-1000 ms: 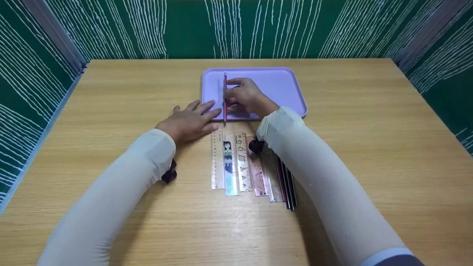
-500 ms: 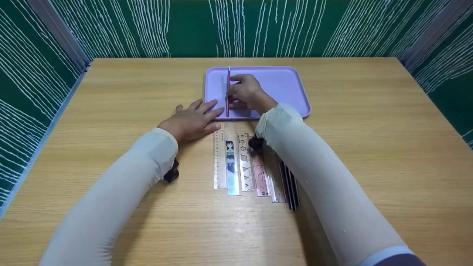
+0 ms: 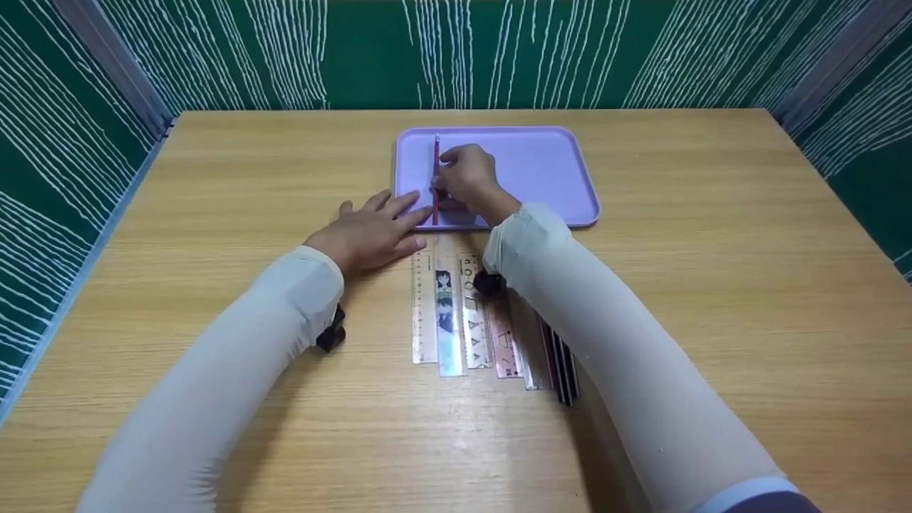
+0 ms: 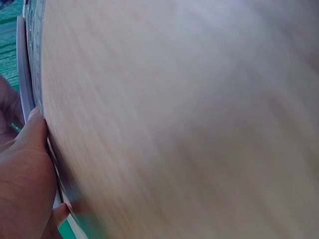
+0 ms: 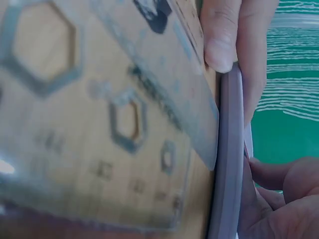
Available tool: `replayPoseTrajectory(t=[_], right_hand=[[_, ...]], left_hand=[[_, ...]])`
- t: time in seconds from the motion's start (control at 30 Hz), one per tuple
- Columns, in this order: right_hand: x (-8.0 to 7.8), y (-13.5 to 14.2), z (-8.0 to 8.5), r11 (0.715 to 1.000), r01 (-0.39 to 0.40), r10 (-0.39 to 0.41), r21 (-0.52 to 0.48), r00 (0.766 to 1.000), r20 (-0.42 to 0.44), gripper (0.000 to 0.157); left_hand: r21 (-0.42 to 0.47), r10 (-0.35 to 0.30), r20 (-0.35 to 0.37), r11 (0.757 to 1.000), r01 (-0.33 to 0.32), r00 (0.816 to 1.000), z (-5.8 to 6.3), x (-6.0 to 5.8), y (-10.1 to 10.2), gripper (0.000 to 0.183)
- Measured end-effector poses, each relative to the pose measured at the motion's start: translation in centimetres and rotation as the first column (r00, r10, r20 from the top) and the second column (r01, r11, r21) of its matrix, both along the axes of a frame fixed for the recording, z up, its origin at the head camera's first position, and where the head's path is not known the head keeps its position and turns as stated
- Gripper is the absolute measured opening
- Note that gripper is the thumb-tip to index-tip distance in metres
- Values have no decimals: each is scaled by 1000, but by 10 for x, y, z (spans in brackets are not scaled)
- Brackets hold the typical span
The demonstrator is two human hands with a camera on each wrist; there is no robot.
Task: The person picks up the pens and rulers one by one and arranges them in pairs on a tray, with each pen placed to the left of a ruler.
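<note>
A red pencil with a pale end lies lengthwise near the left side of a light purple tray. My right hand is over the tray with its fingers curled, one fingertip over the pencil's shaft; part of the pencil is covered there. My left hand lies flat with fingers spread, fingertips on the tray's front left corner and thumb by the top of a clear ruler. In the right wrist view, the curled right hand is beyond the tray rim; no pencil shows there.
Several rulers stand side by side before the tray: one with a cartoon print, a stencil ruler and a pink ruler among them. Dark slim sticks lie to their right, partly under the right sleeve. A wooden table holds everything.
The pencil has gone from overhanging the tray's front rim to lying within the tray, shifting slightly left lately. My right hand has moved with it. The left hand has stayed put.
</note>
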State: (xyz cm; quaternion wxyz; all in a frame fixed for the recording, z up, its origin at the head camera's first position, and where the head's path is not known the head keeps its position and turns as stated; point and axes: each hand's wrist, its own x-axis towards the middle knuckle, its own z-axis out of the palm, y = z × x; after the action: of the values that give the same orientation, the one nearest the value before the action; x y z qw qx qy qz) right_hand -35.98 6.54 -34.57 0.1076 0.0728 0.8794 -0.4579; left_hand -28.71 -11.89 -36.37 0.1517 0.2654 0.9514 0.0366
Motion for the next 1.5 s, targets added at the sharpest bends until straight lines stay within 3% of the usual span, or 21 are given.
replayPoseTrajectory(t=[0.17,0.73,0.83,1.07,1.5], right_hand=[[0,-4,-1,996,4,2,94,999,-54,50],[9,0,1,996,-7,10,86,999,-42,44],[13,4,5,999,1,0,53,1000,-9,44],[18,23,9,986,19,-5,-166,996,87,48],[43,74,22,958,-92,118,-271,990,82,57]], left_hand=[[7,-17,-8,1000,17,1000,1,0,1,64],[1,-4,13,1000,4,1000,0,0,2,64],[2,3,13,1000,-3,1000,0,0,2,64],[0,10,3,1000,-10,1000,0,1,2,63],[0,27,28,1000,-27,999,1,2,2,64]])
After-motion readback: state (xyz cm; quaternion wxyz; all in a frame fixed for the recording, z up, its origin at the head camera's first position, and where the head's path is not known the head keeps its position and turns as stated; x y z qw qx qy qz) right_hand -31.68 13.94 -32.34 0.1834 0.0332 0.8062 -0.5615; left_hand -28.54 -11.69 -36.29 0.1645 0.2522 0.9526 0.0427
